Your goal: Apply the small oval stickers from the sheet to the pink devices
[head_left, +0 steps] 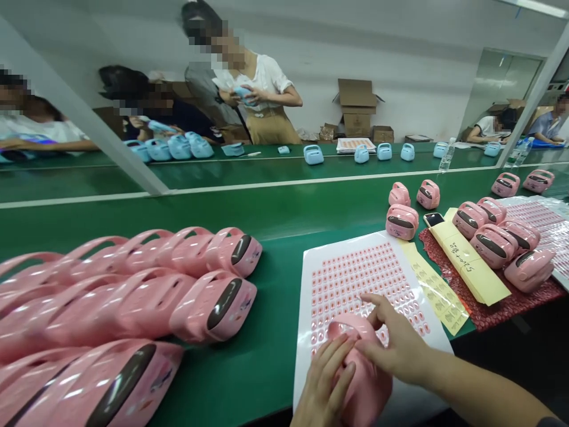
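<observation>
Rows of pink handled cases point(133, 302) lying packed together on the green counter point(271, 373), then the left hand point(322, 382) cupping a single pink case point(367, 391) low over a white sheet of small pink stickers point(355, 284), fingers curling around its body, and the right hand point(393, 347) closing narrowly on its arched handle. Farther right, more pink cases point(491, 246) sitting on a red bubble-wrap bag point(524, 302), beside a yellow paper strip point(469, 261).
</observation>
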`<state>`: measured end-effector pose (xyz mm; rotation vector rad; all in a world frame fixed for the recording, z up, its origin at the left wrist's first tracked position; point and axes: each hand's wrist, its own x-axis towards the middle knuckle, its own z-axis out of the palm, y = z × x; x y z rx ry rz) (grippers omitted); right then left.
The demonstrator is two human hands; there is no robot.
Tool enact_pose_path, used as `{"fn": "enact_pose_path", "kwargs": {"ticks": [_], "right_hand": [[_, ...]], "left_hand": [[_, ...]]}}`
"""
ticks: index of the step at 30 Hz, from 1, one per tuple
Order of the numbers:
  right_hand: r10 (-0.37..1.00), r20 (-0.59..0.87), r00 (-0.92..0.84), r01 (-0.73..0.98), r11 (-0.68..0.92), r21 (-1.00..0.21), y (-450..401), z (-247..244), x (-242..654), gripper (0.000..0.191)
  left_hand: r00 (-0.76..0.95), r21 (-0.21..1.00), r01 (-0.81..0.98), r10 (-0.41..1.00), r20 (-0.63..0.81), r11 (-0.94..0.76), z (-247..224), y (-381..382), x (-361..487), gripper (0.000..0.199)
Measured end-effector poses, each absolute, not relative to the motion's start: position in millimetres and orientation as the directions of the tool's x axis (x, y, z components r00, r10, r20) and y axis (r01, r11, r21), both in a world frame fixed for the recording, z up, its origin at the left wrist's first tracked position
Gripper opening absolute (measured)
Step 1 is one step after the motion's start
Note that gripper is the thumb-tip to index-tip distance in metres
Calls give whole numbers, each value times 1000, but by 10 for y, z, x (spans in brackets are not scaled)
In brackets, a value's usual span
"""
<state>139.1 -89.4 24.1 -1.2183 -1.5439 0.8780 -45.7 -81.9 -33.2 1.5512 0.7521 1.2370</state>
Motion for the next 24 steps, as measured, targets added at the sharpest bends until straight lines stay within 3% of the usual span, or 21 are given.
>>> {"fn": "enact_pose_path", "kwargs": {"ticks": [2, 4, 6, 9, 11, 14, 19, 24], "right_hand": [[941, 336, -46, 293, 334, -896, -893, 230, 1372, 60], [868, 494, -49, 348, 478, -806, -866, 200, 1347, 67], [751, 650, -113, 432, 627, -649, -800, 174, 1330, 72], [624, 750, -221, 519, 726, -451, -650, 166, 1348, 72], [597, 768, -234, 531, 740, -413, -559, 158, 1407, 72], [624, 769, -136, 585, 678, -446, -482, 55, 1563, 68], [759, 629, 172, 708, 348, -614, -437, -420, 1789, 57], [823, 543, 168, 758, 244, -605, -362, -823, 1807, 56]], "left_hand": [[274, 944, -71, 903, 330, -323, -248, -772, -388, 54], [287, 952, -153, 910, 298, -264, -83, -729, -303, 95], [314, 946, -323, 939, 140, -33, 139, -647, -206, 112], [285, 827, -430, 924, -256, 362, 468, -389, -40, 88], [181, 830, -401, 922, -342, 387, 620, -130, 77, 76], [45, 923, -268, 961, -274, 276, 747, 360, 240, 56], [-12, 993, -45, 994, -111, 111, 863, 1387, 498, 41], [-85, 994, 66, 993, -82, 88, 805, 2317, 749, 32]]}}
